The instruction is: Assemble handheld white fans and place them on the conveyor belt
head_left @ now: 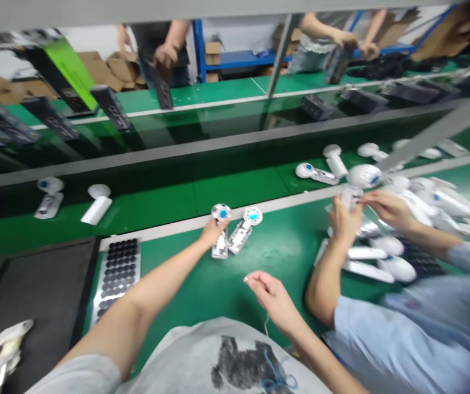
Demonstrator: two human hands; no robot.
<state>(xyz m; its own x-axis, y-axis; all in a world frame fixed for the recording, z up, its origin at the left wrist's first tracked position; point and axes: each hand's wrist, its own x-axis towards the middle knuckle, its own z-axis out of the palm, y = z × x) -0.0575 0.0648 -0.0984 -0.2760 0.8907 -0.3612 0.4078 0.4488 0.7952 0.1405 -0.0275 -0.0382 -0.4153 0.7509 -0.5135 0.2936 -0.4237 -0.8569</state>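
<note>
Two opened white handheld units (pixel 240 236) side by side at far edge of table (pixel 288 235). Left hand (pixel 214 232) grips left unit (pixel 219 250) by head end; right hand (pixel 269 295) pinches small pale bit (pixel 245 280), too blurred to identify. Advisable: steady hold, fingertips clear of exposed innards (pixel 238 239).

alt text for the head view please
A left hand grasps a white plastic device with a round, blue-centred head on a green worktop, beside a similar device; the right hand hovers nearby. At right, a blue-sleeved person handles another white piece.
</note>
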